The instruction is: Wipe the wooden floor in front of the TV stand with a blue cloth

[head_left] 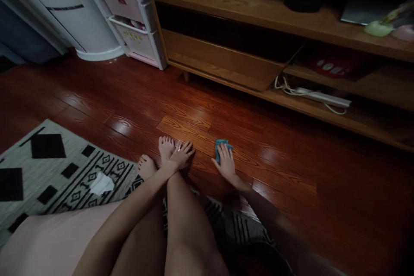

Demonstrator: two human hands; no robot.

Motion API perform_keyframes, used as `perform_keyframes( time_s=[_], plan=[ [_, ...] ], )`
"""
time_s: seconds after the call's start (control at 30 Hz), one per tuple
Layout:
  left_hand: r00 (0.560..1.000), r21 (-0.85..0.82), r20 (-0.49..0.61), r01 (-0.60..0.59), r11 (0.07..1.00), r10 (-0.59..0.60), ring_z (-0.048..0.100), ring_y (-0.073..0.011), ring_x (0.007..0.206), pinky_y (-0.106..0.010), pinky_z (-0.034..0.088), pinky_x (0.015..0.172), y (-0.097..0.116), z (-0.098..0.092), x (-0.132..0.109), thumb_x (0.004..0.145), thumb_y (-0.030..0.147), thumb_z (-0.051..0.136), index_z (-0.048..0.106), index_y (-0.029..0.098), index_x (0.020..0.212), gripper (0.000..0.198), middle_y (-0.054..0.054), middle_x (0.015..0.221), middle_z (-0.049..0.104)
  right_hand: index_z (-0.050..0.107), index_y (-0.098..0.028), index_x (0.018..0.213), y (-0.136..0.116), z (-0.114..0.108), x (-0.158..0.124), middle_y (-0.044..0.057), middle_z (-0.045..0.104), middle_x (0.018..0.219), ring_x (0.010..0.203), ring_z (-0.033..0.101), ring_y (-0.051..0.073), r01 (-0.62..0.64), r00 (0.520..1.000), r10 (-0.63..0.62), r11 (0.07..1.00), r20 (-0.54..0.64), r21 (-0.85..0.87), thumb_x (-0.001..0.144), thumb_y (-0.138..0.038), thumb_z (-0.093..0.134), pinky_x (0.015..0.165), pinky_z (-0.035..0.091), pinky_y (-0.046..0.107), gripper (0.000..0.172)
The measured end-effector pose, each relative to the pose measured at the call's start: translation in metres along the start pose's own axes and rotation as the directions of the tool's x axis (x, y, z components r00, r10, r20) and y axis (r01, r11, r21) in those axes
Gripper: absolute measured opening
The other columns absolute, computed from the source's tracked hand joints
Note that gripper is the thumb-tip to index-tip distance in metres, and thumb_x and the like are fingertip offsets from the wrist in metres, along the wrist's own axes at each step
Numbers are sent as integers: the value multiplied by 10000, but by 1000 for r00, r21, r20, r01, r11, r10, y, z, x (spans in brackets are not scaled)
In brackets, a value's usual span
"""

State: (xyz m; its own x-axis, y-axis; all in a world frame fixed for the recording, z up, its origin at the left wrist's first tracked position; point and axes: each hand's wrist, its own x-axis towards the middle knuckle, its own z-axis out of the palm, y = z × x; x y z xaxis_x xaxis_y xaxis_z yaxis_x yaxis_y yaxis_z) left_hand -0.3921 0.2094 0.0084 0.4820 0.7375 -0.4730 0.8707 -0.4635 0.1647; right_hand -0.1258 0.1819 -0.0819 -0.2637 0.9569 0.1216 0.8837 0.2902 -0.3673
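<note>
A folded blue cloth [218,144] lies on the reddish-brown wooden floor [258,138]. My right hand [226,161] rests flat on top of it, fingers stretched out over the cloth and pressing it to the boards. To the left, my left hand [183,155] is spread beside my bare foot [166,146], its fingers apart and nothing held in it. A gap of bare floor separates the two hands.
A wooden TV cabinet [223,56] with a power strip [323,97] on its lower shelf stands ahead. A patterned rug [77,142] with a crumpled white tissue [102,183] lies at left. Behind it are white drawers [134,41].
</note>
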Motion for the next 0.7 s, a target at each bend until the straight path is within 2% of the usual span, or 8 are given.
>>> perform_keyframes(
  time_s=[0.1,0.17,0.23,0.33,0.47,0.53,0.6,0.7],
  plan=[
    [997,-6,53,61,998,-61,86,-335,1546,-652,52,1204,-12,5,-3,835,308,639,342,231,1551,779,-151,1674,166,294,-136,1570,5,0,64,166,295,1629,1537,149,300,-151,986,153,988,-70,25,1006,-463,355,1214,179,589,654],
    [998,-24,54,43,999,-42,90,-325,1547,-651,36,1205,-13,8,-1,847,337,630,343,263,1551,764,-132,1677,161,288,-128,1573,-3,2,74,157,296,1631,1543,123,294,-147,987,149,989,-57,31,1012,-416,339,1217,187,575,633],
    [997,-41,72,25,999,-22,94,-330,1546,-658,37,1201,-14,12,2,842,353,632,345,285,1548,766,-125,1679,159,276,-137,1581,-18,7,52,130,298,1635,1547,105,273,-41,999,41,999,-6,24,1012,-379,341,1226,199,544,622],
    [995,-72,95,21,997,-14,102,-342,1543,-670,78,1192,-17,18,6,828,374,640,303,299,1563,813,-132,1681,130,235,-188,1599,-35,13,-18,72,280,1648,1548,112,242,194,974,-196,980,117,31,996,-361,382,1234,217,506,644],
    [991,-91,132,34,995,-22,128,-335,1539,-637,114,1202,-17,17,7,834,369,648,251,275,1582,852,-156,1682,51,264,-255,1592,-13,0,-79,27,283,1649,1537,170,232,378,889,-387,922,245,82,958,-378,448,1223,257,480,671],
    [987,-90,159,45,995,-31,122,-330,1541,-626,136,1201,-14,14,5,836,346,655,253,263,1581,851,-165,1680,38,326,-257,1570,19,-14,-67,37,319,1635,1527,209,236,293,932,-296,955,207,46,963,-380,422,1214,267,485,627],
    [984,-113,174,57,992,-37,128,-332,1539,-627,150,1196,-13,11,3,823,310,671,275,250,1572,850,-178,1676,54,367,-224,1552,55,-26,-33,73,350,1619,1518,231,259,79,993,-77,997,88,-12,974,-396,380,1201,273,511,603],
    [997,-304,76,39,952,-17,170,-368,1525,-646,152,1181,-14,11,-2,770,291,718,371,225,1529,837,-202,1664,149,371,-168,1543,84,-32,28,139,368,1600,1510,231,324,-264,956,259,965,-136,-13,976,-431,345,1174,266,599,626]
  ],
)
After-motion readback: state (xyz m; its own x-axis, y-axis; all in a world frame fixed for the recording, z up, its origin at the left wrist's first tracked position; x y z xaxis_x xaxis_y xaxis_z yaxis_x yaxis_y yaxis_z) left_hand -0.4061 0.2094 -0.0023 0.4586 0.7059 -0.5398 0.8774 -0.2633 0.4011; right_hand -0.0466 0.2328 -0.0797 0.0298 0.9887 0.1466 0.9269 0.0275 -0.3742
